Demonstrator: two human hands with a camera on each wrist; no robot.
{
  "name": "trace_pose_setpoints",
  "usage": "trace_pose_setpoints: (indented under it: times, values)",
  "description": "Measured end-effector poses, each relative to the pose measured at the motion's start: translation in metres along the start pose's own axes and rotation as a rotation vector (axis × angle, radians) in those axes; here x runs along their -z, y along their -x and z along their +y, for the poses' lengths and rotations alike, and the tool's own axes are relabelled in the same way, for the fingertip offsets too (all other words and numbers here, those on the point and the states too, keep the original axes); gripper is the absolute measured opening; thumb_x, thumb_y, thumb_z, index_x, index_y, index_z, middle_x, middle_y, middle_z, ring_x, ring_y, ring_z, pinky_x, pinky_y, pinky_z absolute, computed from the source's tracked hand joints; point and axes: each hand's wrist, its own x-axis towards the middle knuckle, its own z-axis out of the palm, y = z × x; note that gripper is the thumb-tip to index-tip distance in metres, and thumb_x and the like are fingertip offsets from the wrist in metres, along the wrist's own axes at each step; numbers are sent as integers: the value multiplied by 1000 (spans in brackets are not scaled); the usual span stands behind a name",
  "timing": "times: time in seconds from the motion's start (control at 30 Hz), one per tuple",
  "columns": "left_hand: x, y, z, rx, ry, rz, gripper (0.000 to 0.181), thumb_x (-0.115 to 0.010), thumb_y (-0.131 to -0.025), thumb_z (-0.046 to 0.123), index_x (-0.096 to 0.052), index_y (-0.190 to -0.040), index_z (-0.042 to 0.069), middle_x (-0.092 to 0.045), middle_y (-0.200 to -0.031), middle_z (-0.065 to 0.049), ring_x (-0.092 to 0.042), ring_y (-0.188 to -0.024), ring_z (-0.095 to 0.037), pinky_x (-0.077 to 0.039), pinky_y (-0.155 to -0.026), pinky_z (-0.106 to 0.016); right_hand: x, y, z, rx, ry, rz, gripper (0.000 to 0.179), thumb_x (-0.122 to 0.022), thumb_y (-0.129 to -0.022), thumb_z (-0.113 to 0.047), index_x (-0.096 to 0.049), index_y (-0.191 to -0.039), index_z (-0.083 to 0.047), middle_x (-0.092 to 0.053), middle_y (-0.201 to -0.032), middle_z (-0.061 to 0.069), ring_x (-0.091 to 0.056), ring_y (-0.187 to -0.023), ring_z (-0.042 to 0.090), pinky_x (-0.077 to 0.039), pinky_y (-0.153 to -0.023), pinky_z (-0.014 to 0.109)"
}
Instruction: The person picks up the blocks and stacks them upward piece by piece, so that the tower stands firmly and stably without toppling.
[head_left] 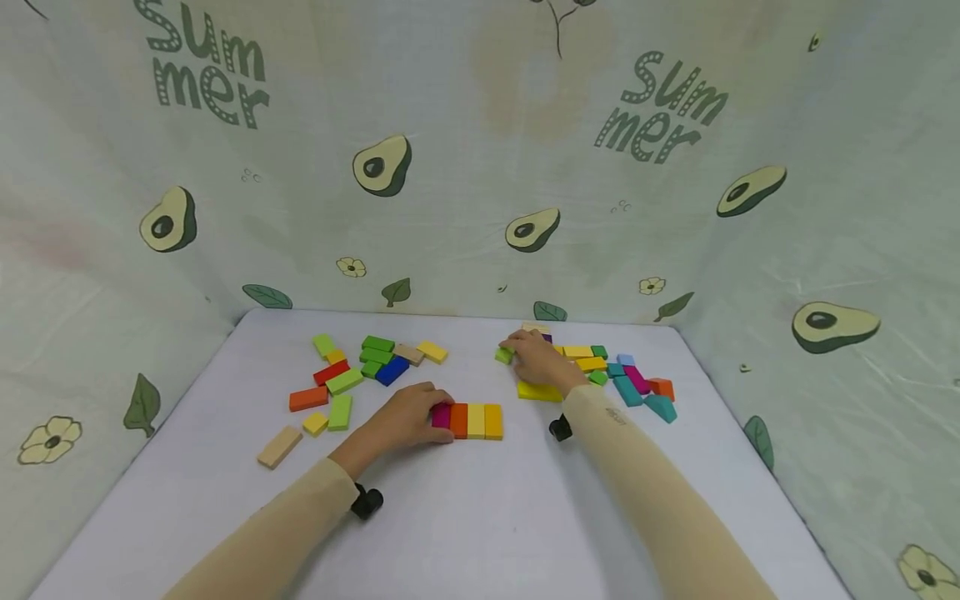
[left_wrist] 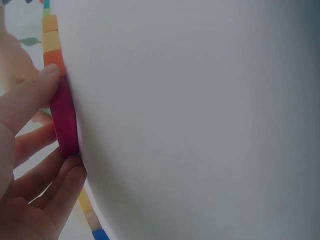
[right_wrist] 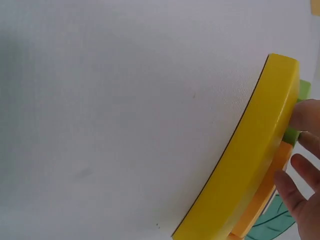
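My left hand [head_left: 405, 417] pinches a magenta block [left_wrist: 65, 117], its thumb at one end and fingertips at the other. That block forms the left end of a row with an orange-red block [head_left: 459, 421], a pale yellow block [head_left: 476, 421] and a yellow-orange block [head_left: 492, 422]. Farther back on the right, my right hand [head_left: 538, 360] has its fingers around a light green block [head_left: 503, 356], partly hidden by them. In the right wrist view, a long yellow block [right_wrist: 245, 150] lies in front of these fingers, with an orange block [right_wrist: 265, 190] behind it.
Several loose blocks in green, red, yellow and wood colours lie left, including a blue block [head_left: 392, 371] and a wooden block [head_left: 280, 447]. On the right are teal blocks [head_left: 627, 390] and an orange block [head_left: 662, 387]. A printed cloth [head_left: 465, 250] surrounds the white table [head_left: 480, 517].
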Motion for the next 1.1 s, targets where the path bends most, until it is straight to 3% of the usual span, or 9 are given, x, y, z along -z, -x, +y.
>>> trace_pose_setpoints:
  times: [0.37, 0.63, 0.8, 1.1]
  values:
    - [2, 1, 3, 1, 22, -9, 56, -89, -87, 41, -71, -134, 18, -67, -123, -5, -61, -109, -20, -58, -98, -41, -1, 11, -8, 37, -51, 35, 32, -64, -106, -10, -73, -136, -19, -59, -130, 9, -50, -119, 28, -50, -110, 42]
    - [-2, 2, 5, 12, 53, 6, 56, -90, -86, 39, -71, -134, 17, -67, -125, -6, -61, -111, -21, -58, -100, -43, 4, 19, -14, 25, -82, -29, 29, -69, -105, -17, -73, -134, -15, -58, -130, 7, -59, -115, 25, -53, -110, 43]
    - [-3, 3, 4, 23, 96, 0, 59, -90, -86, 37, -69, -136, 15, -66, -127, -8, -60, -114, -23, -57, -102, -46, 3, 23, -16, 49, -78, -47, 29, -71, -104, -20, -72, -133, -15, -65, -126, 4, -60, -112, 21, -53, -108, 40]
    - [-5, 4, -3, 109, 203, -9, 69, -92, -84, 36, -64, -144, 17, -63, -139, -7, -58, -127, -25, -53, -110, -49, -3, 25, -23, 117, -107, -40, 28, -69, -105, -19, -72, -132, -11, -69, -123, 5, -61, -110, 21, -53, -107, 41]
